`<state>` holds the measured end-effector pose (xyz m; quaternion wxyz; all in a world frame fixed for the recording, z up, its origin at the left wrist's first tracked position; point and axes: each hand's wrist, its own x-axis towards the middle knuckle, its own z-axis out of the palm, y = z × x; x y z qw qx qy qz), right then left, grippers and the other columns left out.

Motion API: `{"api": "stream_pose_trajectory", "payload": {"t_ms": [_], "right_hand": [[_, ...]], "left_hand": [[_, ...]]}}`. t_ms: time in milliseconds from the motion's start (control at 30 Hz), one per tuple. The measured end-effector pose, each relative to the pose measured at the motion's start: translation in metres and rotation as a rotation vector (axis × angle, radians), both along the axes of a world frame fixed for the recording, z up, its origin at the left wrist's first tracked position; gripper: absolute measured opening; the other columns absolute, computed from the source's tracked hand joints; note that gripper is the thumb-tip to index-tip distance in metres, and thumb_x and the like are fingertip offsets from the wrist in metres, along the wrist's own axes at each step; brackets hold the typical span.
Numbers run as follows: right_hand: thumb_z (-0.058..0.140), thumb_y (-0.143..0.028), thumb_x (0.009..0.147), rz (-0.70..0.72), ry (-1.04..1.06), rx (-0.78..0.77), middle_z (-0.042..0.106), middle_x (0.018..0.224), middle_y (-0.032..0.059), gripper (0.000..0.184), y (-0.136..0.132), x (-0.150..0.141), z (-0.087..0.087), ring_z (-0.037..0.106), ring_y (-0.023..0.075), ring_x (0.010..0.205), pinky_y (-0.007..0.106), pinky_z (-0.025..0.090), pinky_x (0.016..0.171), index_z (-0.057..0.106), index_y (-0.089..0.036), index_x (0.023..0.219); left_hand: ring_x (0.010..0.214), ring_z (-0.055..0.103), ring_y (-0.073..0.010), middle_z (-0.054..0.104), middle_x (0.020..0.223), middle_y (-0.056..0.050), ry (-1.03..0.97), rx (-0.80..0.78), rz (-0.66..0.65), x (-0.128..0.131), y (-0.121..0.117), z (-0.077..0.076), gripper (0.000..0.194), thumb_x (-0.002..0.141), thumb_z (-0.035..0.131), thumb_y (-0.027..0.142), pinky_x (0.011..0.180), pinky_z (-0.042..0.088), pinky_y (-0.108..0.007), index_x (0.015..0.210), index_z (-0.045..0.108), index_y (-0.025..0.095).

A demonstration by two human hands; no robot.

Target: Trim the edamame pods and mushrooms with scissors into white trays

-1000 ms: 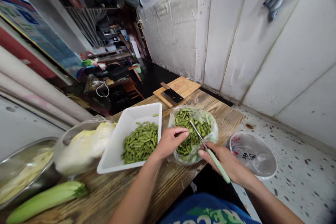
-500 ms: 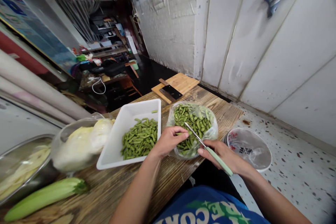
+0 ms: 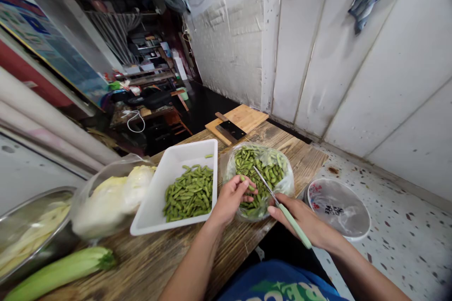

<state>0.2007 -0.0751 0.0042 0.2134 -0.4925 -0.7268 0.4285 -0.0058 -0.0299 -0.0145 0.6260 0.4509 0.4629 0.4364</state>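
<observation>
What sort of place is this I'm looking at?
Probably a food-prep corner, in a home or small eatery; I can't tell which. A wooden table bears a white tub and a plastic bag, both holding green pods, and a cleaver lies on a cutting board.

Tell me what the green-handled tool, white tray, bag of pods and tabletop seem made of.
Green-handled tool: its slim working end is shiny grey, likely metal; the smooth green handle is probably plastic.
White tray: looks like rigid plastic, smooth and evenly coloured.
Bag: apparently thin plastic film, translucent and crinkled.
Tabletop: seems wooden, with streaky brown grain; its finish is hard to tell.
</observation>
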Motion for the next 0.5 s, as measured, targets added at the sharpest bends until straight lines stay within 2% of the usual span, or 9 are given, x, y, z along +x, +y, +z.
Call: {"api": "stream_pose_trajectory", "payload": {"t_ms": [133, 267, 367, 500], "right_hand": [[0.047, -0.058, 0.098, 0.031, -0.095, 0.023, 0.063, 0.078, 0.0020, 0.042, 0.001, -0.002, 0.003, 0.057, 0.0159, 0.069, 0.026, 0.041, 0.064, 0.057, -0.019, 0.088], [0.048, -0.056, 0.098, 0.068, -0.049, 0.009, 0.058, 0.071, -0.0002, 0.042, 0.002, -0.004, 0.003, 0.053, 0.0134, 0.064, 0.024, 0.039, 0.061, 0.055, -0.018, 0.082], [0.045, -0.058, 0.098, 0.087, 0.011, -0.061, 0.053, 0.061, -0.0024, 0.045, 0.002, -0.005, 0.003, 0.050, 0.0122, 0.057, 0.023, 0.037, 0.054, 0.054, -0.018, 0.081], [0.046, -0.059, 0.097, 0.074, 0.027, -0.145, 0.048, 0.054, -0.0042, 0.044, 0.003, -0.009, 0.003, 0.049, 0.0110, 0.047, 0.021, 0.035, 0.046, 0.050, -0.019, 0.078]], "left_hand": [[0.055, 0.056, -0.0108, 0.061, 0.068, 0.000, 0.145, 0.052, -0.096, -0.004, -0.004, 0.005, 0.045, 0.078, 0.070, 0.058, 0.056, 0.041, -0.022, 0.085, 0.069, 0.014], [0.053, 0.050, -0.0100, 0.058, 0.064, 0.000, 0.284, 0.151, -0.179, -0.007, -0.006, 0.011, 0.042, 0.085, 0.062, 0.055, 0.054, 0.037, -0.022, 0.076, 0.068, 0.015], [0.053, 0.049, -0.0105, 0.058, 0.064, 0.000, 0.322, 0.180, -0.229, -0.010, -0.008, 0.016, 0.044, 0.087, 0.058, 0.054, 0.055, 0.036, -0.023, 0.068, 0.063, 0.016], [0.050, 0.047, -0.0108, 0.057, 0.061, 0.001, 0.347, 0.149, -0.225, -0.010, -0.009, 0.015, 0.043, 0.086, 0.057, 0.056, 0.053, 0.034, -0.023, 0.075, 0.066, 0.015]]}}
